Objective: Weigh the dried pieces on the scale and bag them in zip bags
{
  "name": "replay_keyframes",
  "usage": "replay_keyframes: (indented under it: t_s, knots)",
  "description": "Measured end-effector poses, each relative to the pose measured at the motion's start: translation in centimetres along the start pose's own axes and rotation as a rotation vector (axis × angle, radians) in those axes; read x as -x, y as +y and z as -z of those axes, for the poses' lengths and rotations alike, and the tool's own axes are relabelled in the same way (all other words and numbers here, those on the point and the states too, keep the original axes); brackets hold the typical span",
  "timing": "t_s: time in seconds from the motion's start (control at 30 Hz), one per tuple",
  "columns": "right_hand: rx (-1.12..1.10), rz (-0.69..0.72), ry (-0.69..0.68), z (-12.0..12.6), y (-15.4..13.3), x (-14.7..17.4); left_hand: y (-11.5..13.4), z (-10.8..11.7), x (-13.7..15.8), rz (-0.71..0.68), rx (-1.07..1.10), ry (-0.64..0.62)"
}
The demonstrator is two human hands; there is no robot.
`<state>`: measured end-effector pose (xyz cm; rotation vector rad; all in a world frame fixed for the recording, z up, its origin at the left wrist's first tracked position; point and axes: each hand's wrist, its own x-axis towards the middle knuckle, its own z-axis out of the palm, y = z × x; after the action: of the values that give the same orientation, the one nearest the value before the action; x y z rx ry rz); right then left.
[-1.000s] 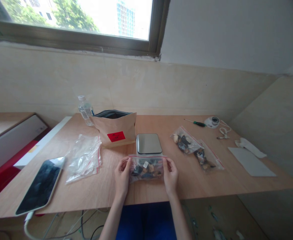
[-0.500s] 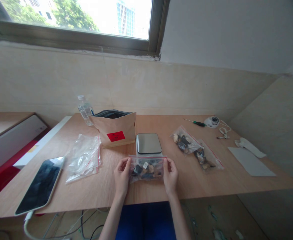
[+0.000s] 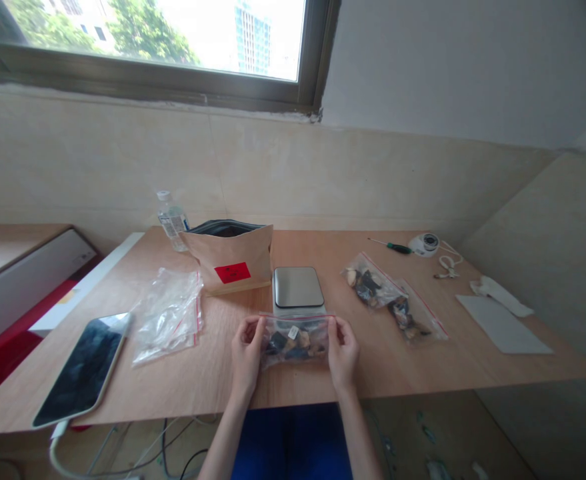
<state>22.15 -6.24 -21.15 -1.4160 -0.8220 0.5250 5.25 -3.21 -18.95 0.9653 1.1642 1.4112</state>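
Between my two hands is a clear zip bag [image 3: 297, 340] with a red seal line along its top and dark and tan dried pieces inside. My left hand [image 3: 247, 350] pinches its top left corner. At the top right corner, my right hand [image 3: 343, 350] pinches the bag in the same way. Just beyond it lies a small digital scale [image 3: 299, 287] with a shiny metal plate; the bag hides its front edge. Behind and left of the scale, a brown paper pouch [image 3: 233, 263] with a red label stands with its mouth open.
Two filled zip bags [image 3: 373, 283] lie to the right, overlapping. Flat unfilled zip bags [image 3: 167, 317] and a phone [image 3: 85, 367] on a cable lie left. Farther back are a water bottle [image 3: 171, 223], a screwdriver [image 3: 397, 248] and a white camera [image 3: 424, 244]. White card [image 3: 503, 323] lies far right.
My hands and the held bag have shifted very slightly right and toward me. Both corners are still pinched, and the other things lie as before.
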Motion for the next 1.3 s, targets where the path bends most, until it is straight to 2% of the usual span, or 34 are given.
replay_keyframes:
  t_s: [0.23, 0.47, 0.9, 1.17, 1.3]
  knots:
    - [-0.049, -0.074, -0.009, -0.06, 0.04, -0.08, -0.28, -0.02, -0.16, 0.034, 0.020, -0.088]
    - [-0.075, -0.119, -0.095, -0.05, -0.39, 0.22, -0.82, 0.17, -0.27, 0.024, 0.019, -0.091]
    - [-0.041, -0.107, 0.011, -0.04, 0.04, -0.10, -0.33, 0.11, -0.09, 0.029, -0.014, -0.068]
    - [-0.045, -0.086, 0.020, 0.03, -0.21, -0.02, -0.28, 0.18, -0.03, 0.007, -0.021, -0.072]
    - [-0.056, -0.091, -0.021, 0.10, -0.36, 0.00, -0.30, 0.13, -0.05, 0.016, 0.002, -0.108]
